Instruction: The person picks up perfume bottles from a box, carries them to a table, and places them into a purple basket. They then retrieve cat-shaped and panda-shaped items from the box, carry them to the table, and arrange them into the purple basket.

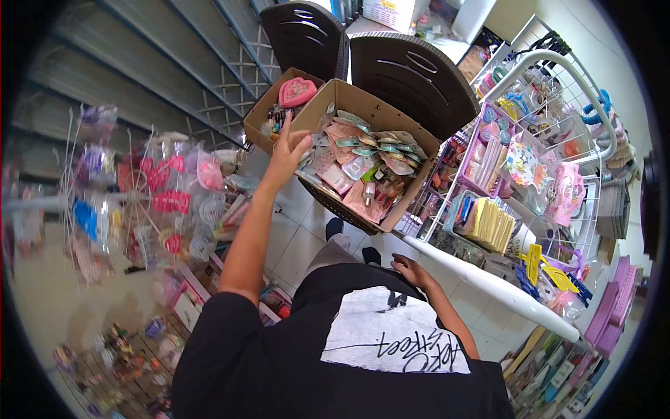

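My left hand is raised at the left edge of a large cardboard box, fingers apart and nothing in them. The box holds packets with pink cards and a stack of packaged items with pale green rounds. Behind my hand, a smaller cardboard box contains a pink heart-shaped case and several small bottles. My right hand hangs low beside my body, away from the boxes, its fingers apart with nothing seen in them.
Two dark chairs stand behind the boxes. A white wire rack with packaged goods is at the right, its white bar reaching toward me. Hanging accessories fill the left side. Tiled floor shows below.
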The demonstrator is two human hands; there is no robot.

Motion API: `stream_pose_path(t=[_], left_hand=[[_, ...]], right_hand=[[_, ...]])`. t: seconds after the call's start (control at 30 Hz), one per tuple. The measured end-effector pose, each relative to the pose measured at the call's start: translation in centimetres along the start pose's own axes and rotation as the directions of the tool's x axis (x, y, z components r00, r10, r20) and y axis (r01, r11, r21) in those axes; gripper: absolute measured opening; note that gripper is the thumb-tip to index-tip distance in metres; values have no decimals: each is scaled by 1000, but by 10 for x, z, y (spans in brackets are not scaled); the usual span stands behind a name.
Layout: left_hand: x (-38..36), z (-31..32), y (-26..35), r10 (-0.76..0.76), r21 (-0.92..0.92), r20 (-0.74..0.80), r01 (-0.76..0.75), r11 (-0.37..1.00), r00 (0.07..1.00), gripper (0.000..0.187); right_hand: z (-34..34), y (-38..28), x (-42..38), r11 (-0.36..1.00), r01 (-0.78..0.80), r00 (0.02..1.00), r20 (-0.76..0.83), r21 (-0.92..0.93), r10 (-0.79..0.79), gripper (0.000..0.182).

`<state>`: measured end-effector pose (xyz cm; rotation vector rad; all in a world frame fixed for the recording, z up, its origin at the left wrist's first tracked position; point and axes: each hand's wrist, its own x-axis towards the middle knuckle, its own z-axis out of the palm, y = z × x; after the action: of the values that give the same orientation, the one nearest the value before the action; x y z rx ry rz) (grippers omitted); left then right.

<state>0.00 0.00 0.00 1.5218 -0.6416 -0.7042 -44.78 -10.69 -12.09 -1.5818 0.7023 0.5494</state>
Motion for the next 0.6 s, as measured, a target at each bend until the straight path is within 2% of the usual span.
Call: stream_pose_path(t=[0.07,0.1,0.17,0.2,0.23,0.27,0.3,0.37,0.4,0.43,0.47,0.5,0.53,0.57,0.6], left_hand=[[18,6,-2,4,142,57,-12,990,998,82],[67,-15,-13,-5,140,89,-8,990,996,82],[95,-8,-31,-21,248,220,-35,968,975,81],[99,6,-30,-47,230,228,-7,973,972,67],[103,20,-41,-54,222,264,-6,975,963,67],[107,35,-54,31,296,410,-166,941,912,59],[109,51,-70,104,335,552,-333,881,828,51],[104,85,-102,-200,468,785,-351,811,586,34],[91,101,-118,-164,442,859,-540,716,486,31],[77,114,-132,-138,377,918,-709,595,372,28],[66,122,-147,-131,348,931,-720,601,340,28],[56,129,-161,-105,202,979,-883,423,174,26],[52,136,-169,-109,29,994,-975,222,5,24],[52,142,-176,-101,3,995,-974,228,-21,24],[52,144,-181,-155,9,987,-972,234,-29,24]], right_hand=[[11,10,-22,996,-36,992,-118,84,45,71],[8,-10,13,991,-64,983,-166,120,84,70],[16,-30,11,985,-105,966,-221,139,135,67],[25,-31,15,979,-119,958,-239,167,157,67],[35,-28,19,973,-74,954,-270,217,132,68],[45,-26,22,964,-25,946,-305,263,108,69],[52,-30,21,958,-36,936,-325,286,132,69],[63,-53,18,952,-83,926,-332,293,182,67],[67,-71,12,952,-106,914,-348,288,207,67],[73,-75,11,944,-111,901,-368,311,227,67],[78,-77,10,947,-99,899,-380,305,216,66],[83,-79,8,951,-87,897,-392,298,204,65],[85,-86,7,959,-47,885,-433,281,170,61],[85,-92,2,954,-55,875,-445,296,189,61],[73,-118,-8,960,-23,889,-434,278,147,55]])
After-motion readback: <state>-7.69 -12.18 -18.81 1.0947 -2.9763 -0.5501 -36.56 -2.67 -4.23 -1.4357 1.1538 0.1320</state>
